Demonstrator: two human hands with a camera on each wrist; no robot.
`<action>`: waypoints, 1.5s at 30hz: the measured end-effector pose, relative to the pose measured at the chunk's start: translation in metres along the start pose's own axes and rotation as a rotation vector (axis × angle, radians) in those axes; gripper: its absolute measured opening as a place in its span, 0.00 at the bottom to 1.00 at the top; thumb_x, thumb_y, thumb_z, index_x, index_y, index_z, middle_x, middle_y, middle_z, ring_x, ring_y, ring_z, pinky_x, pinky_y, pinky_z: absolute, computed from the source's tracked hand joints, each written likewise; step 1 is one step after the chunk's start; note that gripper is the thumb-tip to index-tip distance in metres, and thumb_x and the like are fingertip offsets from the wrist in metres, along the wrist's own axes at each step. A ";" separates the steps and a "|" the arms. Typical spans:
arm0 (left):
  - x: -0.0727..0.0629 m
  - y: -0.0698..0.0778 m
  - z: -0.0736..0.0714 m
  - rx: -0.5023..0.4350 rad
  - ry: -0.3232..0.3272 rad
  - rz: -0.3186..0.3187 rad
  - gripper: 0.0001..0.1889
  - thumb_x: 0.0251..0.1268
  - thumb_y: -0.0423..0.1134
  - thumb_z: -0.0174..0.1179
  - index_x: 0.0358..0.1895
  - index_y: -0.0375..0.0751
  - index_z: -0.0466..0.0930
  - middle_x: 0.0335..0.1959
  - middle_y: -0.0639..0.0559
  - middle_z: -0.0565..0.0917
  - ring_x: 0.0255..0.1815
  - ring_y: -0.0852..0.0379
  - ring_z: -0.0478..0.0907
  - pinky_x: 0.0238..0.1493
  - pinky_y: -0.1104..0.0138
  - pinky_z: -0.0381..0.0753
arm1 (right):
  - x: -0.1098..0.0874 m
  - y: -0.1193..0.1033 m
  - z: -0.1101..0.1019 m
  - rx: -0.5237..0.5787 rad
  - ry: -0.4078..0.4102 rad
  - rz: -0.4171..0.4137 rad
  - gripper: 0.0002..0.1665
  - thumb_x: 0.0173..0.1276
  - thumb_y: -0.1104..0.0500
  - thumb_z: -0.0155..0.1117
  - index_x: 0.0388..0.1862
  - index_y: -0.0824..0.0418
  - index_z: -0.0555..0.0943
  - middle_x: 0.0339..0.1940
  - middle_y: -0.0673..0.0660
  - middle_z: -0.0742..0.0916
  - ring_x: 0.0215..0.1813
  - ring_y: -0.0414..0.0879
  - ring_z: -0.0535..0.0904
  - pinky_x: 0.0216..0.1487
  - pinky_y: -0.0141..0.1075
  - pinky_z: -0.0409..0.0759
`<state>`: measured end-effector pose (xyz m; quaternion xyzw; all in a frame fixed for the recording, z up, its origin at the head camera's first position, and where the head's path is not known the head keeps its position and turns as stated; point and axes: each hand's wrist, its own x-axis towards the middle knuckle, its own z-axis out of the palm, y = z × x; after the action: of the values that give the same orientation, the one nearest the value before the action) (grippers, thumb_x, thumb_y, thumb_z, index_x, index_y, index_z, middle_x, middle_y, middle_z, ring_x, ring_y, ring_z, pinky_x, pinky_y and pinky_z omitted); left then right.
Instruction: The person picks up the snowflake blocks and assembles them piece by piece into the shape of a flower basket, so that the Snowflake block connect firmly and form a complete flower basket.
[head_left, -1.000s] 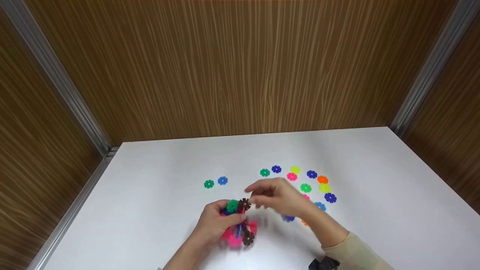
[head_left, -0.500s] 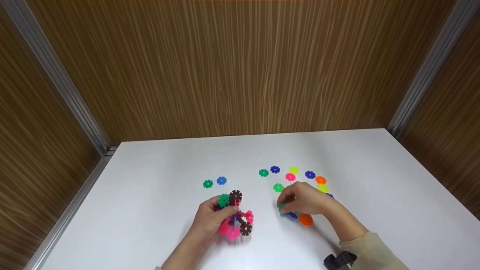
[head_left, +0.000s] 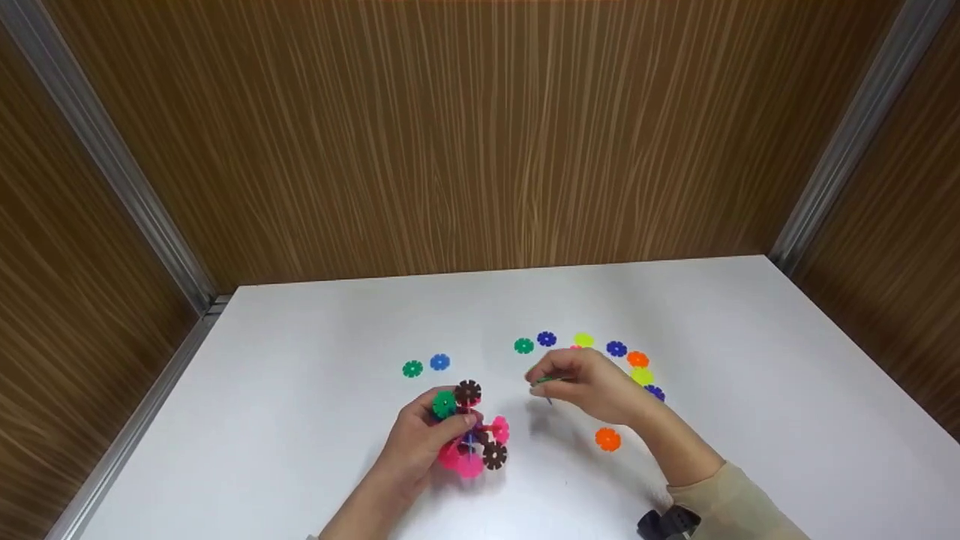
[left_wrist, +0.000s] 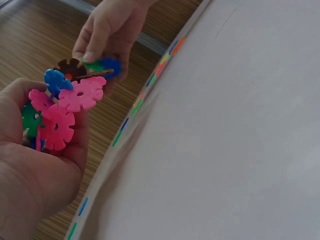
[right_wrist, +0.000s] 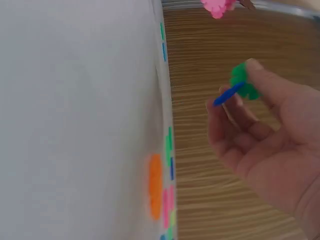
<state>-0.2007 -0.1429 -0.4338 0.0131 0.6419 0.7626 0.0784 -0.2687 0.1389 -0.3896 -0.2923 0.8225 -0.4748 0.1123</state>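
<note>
My left hand (head_left: 420, 435) holds a cluster of interlocked notched plastic discs (head_left: 470, 466) above the table. Pink, brown, green and blue discs show in it; in the left wrist view, pink discs (left_wrist: 57, 127) face the camera. To its right, my right hand (head_left: 592, 384) pinches a green disc (right_wrist: 239, 75) between thumb and fingers. A blue disc (right_wrist: 228, 94) crosses that green one at an angle and appears slotted into it. A gap separates this pair from the cluster in the head view. My left palm and fingers hide part of the cluster.
Loose discs lie on the white table (head_left: 300, 420). A green disc (head_left: 412, 368) and a blue disc (head_left: 439, 362) are beyond my left hand. Several more lie behind my right hand, which partly covers them. One orange disc (head_left: 608, 439) lies nearer, beside my right forearm.
My right hand went from beside the cluster to the loose discs at right, then came up and back left with the green and blue discs. My left hand keeps its hold, the cluster slightly turned.
</note>
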 end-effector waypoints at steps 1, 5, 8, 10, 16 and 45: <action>-0.001 0.000 0.000 -0.004 -0.013 0.004 0.21 0.66 0.35 0.73 0.61 0.37 0.83 0.57 0.43 0.86 0.58 0.50 0.84 0.68 0.59 0.79 | 0.002 -0.005 0.003 0.025 -0.006 -0.018 0.06 0.76 0.58 0.71 0.48 0.57 0.88 0.46 0.54 0.90 0.50 0.61 0.86 0.53 0.34 0.86; -0.003 0.000 -0.002 -0.020 -0.072 0.008 0.20 0.66 0.34 0.70 0.61 0.37 0.82 0.56 0.44 0.85 0.57 0.51 0.83 0.67 0.61 0.79 | 0.008 -0.019 0.015 0.050 -0.038 -0.067 0.05 0.75 0.60 0.71 0.47 0.56 0.89 0.44 0.53 0.90 0.48 0.65 0.86 0.50 0.37 0.88; -0.005 -0.001 -0.002 -0.022 -0.110 0.006 0.20 0.66 0.33 0.66 0.61 0.36 0.82 0.57 0.45 0.84 0.57 0.51 0.81 0.65 0.62 0.79 | 0.009 -0.020 0.020 0.036 -0.055 -0.107 0.06 0.75 0.61 0.72 0.48 0.56 0.89 0.45 0.52 0.91 0.49 0.57 0.88 0.52 0.37 0.88; -0.006 -0.001 -0.003 -0.024 -0.136 0.008 0.21 0.66 0.32 0.65 0.62 0.35 0.81 0.59 0.43 0.84 0.58 0.50 0.80 0.66 0.62 0.79 | 0.009 -0.018 0.022 0.039 -0.066 -0.132 0.07 0.75 0.61 0.72 0.50 0.56 0.89 0.47 0.54 0.91 0.50 0.52 0.88 0.54 0.36 0.87; -0.004 -0.002 -0.004 -0.013 -0.175 0.020 0.24 0.69 0.35 0.68 0.66 0.34 0.79 0.62 0.42 0.82 0.64 0.48 0.79 0.70 0.61 0.77 | 0.010 -0.014 0.027 0.056 -0.066 -0.137 0.08 0.73 0.60 0.74 0.49 0.58 0.90 0.50 0.56 0.92 0.54 0.47 0.88 0.55 0.36 0.86; -0.002 0.000 -0.003 0.061 -0.144 0.007 0.27 0.70 0.39 0.72 0.70 0.38 0.77 0.65 0.46 0.81 0.69 0.49 0.77 0.69 0.61 0.78 | 0.010 -0.004 0.022 0.124 -0.085 -0.037 0.08 0.72 0.63 0.74 0.49 0.60 0.90 0.45 0.54 0.91 0.40 0.51 0.84 0.45 0.33 0.86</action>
<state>-0.1993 -0.1459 -0.4345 0.0726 0.6576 0.7400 0.1211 -0.2657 0.1160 -0.3968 -0.3199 0.7806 -0.5137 0.1564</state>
